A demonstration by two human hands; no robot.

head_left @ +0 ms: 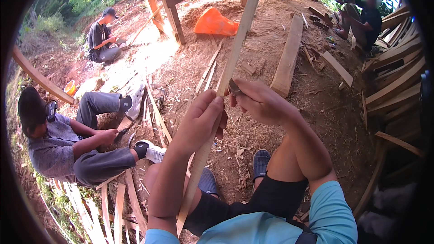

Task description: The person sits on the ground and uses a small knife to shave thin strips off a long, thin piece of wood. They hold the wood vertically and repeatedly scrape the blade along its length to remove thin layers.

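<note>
A seated person (pixel 58 142) at the left works among pale wood strips (pixel 97 210) on the dirt ground (pixel 289 122). The left hand (pixel 199 122) has its fingers clamped round a long bamboo slat (pixel 235 47) running from lap upward. Just right, the right hand (pixel 260 104) has its fingers closed on a small blade (pixel 234 87) pressed against the slat.

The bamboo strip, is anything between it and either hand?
Nothing visible. The left hand is wrapped directly around the bamboo strip, and the right hand presses a small blade against its edge just above that grip.
</note>
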